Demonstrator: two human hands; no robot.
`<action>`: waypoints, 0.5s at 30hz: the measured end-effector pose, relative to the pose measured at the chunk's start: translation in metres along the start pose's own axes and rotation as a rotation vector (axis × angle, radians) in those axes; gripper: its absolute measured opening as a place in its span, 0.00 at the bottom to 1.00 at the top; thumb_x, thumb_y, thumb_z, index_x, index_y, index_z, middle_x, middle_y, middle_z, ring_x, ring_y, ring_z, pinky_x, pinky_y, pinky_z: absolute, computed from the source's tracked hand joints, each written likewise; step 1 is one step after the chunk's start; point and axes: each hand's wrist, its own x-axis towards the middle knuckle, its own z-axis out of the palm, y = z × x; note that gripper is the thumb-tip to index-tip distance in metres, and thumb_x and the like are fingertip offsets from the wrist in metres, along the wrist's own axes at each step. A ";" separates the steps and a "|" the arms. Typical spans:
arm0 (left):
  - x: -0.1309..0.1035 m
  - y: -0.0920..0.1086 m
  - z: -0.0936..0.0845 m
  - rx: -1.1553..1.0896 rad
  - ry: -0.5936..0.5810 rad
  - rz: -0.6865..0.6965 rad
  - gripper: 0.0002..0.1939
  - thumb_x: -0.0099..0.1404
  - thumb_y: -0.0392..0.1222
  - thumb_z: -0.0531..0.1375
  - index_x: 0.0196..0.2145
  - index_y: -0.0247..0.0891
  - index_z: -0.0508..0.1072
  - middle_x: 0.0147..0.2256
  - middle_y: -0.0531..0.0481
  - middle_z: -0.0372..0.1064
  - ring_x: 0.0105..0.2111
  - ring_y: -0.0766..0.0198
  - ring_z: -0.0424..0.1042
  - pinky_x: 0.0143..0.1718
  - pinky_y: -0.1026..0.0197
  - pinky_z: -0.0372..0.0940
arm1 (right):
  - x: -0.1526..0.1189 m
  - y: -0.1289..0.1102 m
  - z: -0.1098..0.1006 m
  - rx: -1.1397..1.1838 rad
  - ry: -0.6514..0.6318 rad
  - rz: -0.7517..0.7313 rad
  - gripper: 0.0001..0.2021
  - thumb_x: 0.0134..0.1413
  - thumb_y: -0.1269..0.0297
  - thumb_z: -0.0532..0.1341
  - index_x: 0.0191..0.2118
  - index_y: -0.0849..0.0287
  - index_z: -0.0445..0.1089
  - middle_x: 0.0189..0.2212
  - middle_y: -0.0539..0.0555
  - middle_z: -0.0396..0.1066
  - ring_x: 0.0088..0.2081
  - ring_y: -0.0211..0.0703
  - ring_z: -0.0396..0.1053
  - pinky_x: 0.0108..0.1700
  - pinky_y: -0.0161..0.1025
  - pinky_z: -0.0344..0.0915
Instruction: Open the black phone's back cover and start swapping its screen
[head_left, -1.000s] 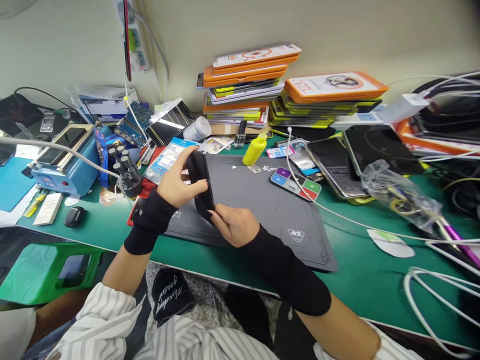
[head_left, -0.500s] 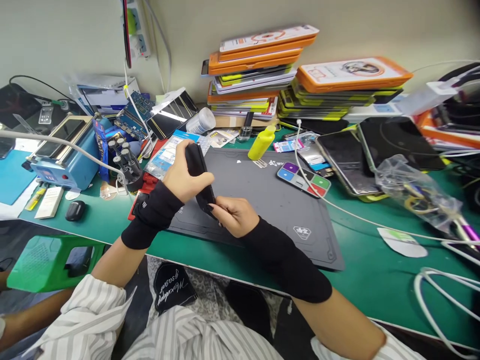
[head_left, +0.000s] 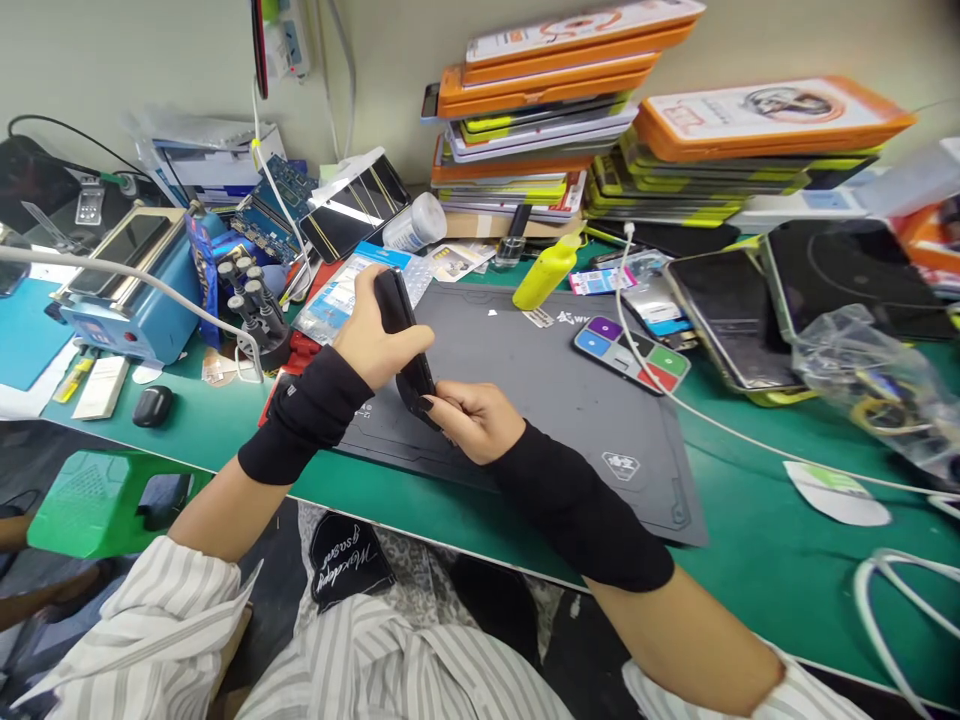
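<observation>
A black phone (head_left: 401,325) is held tilted up on edge above the grey work mat (head_left: 525,400). My left hand (head_left: 371,335) grips its upper part, fingers behind and thumb across the near side. At the phone's lower end, my right hand (head_left: 476,420) is closed with thumb and fingers pinched on the edge. Whether a small tool sits in that pinch cannot be seen. Black sleeves cover both wrists and forearms.
A yellow bottle (head_left: 547,272) and a phone with coloured squares (head_left: 631,355) lie along the mat's far side. Stacked orange boxes (head_left: 555,90) stand behind. A blue heating machine (head_left: 135,300) and screwdriver stand (head_left: 259,320) are at left. A white cable (head_left: 720,430) crosses the right side.
The camera view has shifted a little, so the bench things at right appear farther right. Both hands keep hold of the phone, with only a slight change in its tilt.
</observation>
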 end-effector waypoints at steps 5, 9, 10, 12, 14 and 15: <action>0.001 0.001 0.002 -0.011 0.009 -0.014 0.33 0.47 0.44 0.57 0.50 0.44 0.48 0.27 0.54 0.53 0.28 0.86 0.56 0.37 0.64 0.65 | 0.000 0.002 -0.001 0.051 -0.010 0.025 0.20 0.57 0.58 0.51 0.18 0.58 0.46 0.12 0.48 0.51 0.16 0.30 0.49 0.20 0.32 0.48; 0.002 0.001 0.002 -0.040 -0.002 -0.019 0.33 0.47 0.43 0.57 0.50 0.44 0.48 0.26 0.55 0.52 0.28 0.86 0.55 0.40 0.58 0.66 | 0.000 0.003 -0.001 0.065 -0.011 0.043 0.20 0.57 0.57 0.51 0.18 0.58 0.45 0.13 0.48 0.50 0.17 0.30 0.48 0.21 0.33 0.48; 0.002 0.000 0.002 -0.050 -0.005 -0.021 0.34 0.46 0.43 0.57 0.50 0.44 0.48 0.26 0.55 0.51 0.28 0.86 0.55 0.41 0.59 0.66 | 0.000 0.003 -0.001 0.068 -0.010 0.045 0.20 0.57 0.57 0.51 0.18 0.58 0.44 0.13 0.48 0.50 0.17 0.30 0.48 0.21 0.33 0.48; 0.002 -0.001 0.003 -0.063 -0.004 -0.031 0.35 0.46 0.43 0.57 0.51 0.45 0.47 0.26 0.55 0.52 0.28 0.87 0.54 0.41 0.61 0.66 | 0.000 0.003 0.000 0.077 -0.012 0.050 0.21 0.57 0.57 0.51 0.19 0.58 0.44 0.13 0.48 0.49 0.17 0.30 0.48 0.21 0.33 0.48; 0.003 -0.002 0.004 -0.062 0.004 -0.049 0.36 0.46 0.45 0.57 0.51 0.46 0.47 0.26 0.55 0.53 0.27 0.87 0.54 0.40 0.62 0.66 | -0.001 0.005 0.001 0.084 -0.013 0.053 0.21 0.57 0.56 0.51 0.19 0.58 0.44 0.13 0.47 0.49 0.17 0.30 0.48 0.22 0.33 0.48; 0.003 -0.002 0.004 -0.080 0.011 -0.053 0.36 0.45 0.45 0.57 0.51 0.46 0.47 0.26 0.56 0.53 0.26 0.87 0.53 0.39 0.63 0.66 | -0.001 0.006 0.001 0.082 -0.015 0.052 0.21 0.57 0.55 0.51 0.19 0.58 0.44 0.13 0.47 0.49 0.18 0.30 0.48 0.22 0.33 0.49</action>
